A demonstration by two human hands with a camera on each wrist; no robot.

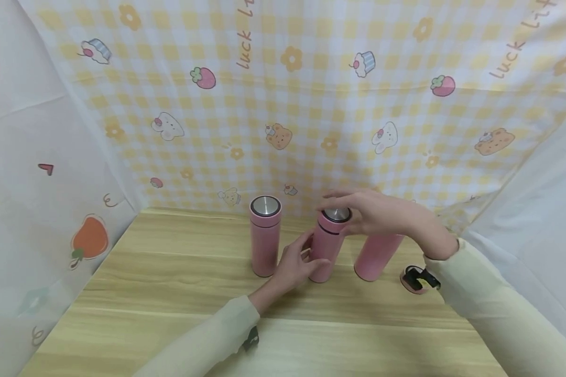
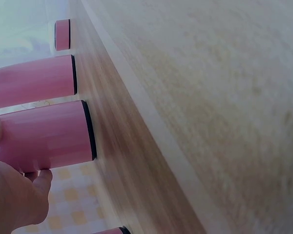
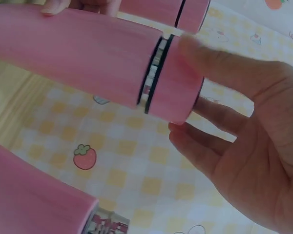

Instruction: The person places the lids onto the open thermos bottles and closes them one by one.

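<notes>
My left hand [image 1: 293, 266] grips the lower body of the middle pink thermos bottle [image 1: 326, 250], which stands upright on the table. Around that bottle's pink lid [image 3: 175, 83], with its shiny steel top, the fingers and thumb of my right hand [image 1: 374, 212] are curled. A narrow gap with steel neck threads shows between lid and body in the right wrist view. To the left stands a capped pink bottle [image 1: 265, 243]. On the right is another pink bottle [image 1: 377, 256], its top hidden by my right hand in the head view; its bare steel neck [image 3: 107, 223] shows in the right wrist view.
A loose pink lid [image 2: 62, 35] lies on the wooden table [image 1: 170, 293] at the right, partly overlapped by the right cuff in the head view. Behind the bottles hangs a yellow checked cloth [image 1: 236, 104]; white cloths [image 1: 23, 209] flank the table.
</notes>
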